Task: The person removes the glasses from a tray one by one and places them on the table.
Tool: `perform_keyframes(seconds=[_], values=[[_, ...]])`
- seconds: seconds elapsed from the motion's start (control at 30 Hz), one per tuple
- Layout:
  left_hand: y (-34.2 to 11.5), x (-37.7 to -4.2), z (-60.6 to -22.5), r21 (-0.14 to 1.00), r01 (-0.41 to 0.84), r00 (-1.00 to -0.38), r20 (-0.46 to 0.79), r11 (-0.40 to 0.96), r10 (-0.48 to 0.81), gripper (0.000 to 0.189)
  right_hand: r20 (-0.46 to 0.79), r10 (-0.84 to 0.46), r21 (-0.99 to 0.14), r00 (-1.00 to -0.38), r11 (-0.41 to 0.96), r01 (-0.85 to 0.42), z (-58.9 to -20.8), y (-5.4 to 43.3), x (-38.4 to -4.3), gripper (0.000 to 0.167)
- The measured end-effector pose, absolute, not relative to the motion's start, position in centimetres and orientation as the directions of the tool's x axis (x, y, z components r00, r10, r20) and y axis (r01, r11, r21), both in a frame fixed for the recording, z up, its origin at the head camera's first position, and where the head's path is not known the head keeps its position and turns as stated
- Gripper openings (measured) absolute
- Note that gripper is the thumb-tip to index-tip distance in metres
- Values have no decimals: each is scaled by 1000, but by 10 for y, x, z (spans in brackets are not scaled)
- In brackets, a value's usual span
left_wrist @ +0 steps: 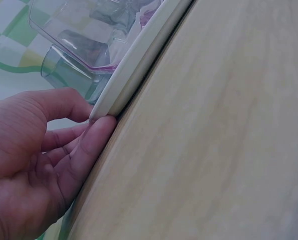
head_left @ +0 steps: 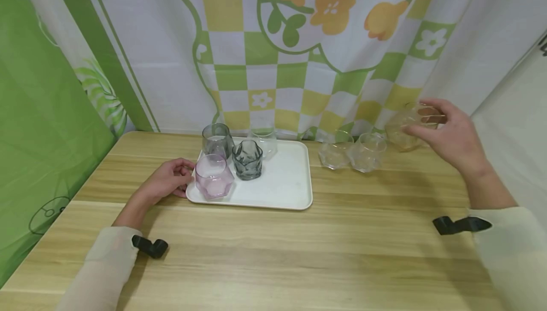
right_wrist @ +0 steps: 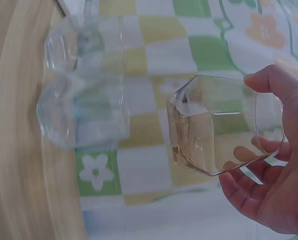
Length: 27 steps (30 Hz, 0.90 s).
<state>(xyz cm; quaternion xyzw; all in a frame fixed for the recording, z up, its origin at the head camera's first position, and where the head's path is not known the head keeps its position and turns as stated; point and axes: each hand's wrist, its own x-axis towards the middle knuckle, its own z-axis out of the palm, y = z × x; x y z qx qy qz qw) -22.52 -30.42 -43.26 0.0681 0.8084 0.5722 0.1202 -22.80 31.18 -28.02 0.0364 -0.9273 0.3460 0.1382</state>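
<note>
My right hand (head_left: 459,137) grips a pale amber faceted glass (right_wrist: 214,127) near its rim, thumb on one side and fingers on the other. In the right wrist view its base faces away from the palm, toward two clear glasses. My left hand (head_left: 168,178) pinches the edge of a white tray (head_left: 282,187) at its left side; in the left wrist view the thumb and index finger (left_wrist: 71,102) meet at the rim. On the tray stand a pink glass (head_left: 213,178), a tall grey glass (head_left: 217,140), a short grey glass (head_left: 248,161) and a clear glass (head_left: 265,142).
Two clear glasses (head_left: 335,152) stand side by side on the wooden table (head_left: 299,254), between the tray and my right hand. A checked curtain (head_left: 260,78) hangs along the table's back edge. Green cloth (head_left: 42,88) hangs at the left.
</note>
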Motion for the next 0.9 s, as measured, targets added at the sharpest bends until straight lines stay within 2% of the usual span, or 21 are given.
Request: perform_keyframes(seconds=[0.53, 0.9], values=[[-306, -225, -435, 944, -35, -959, -124, 328, 253, 43, 166, 59, -642, -984, 764, -62, -305, 340, -249, 89], [-305, -225, -434, 944, -39, -960, -126, 328, 248, 44, 84, -4, -608, -996, 792, -55, -323, 347, -258, 91]])
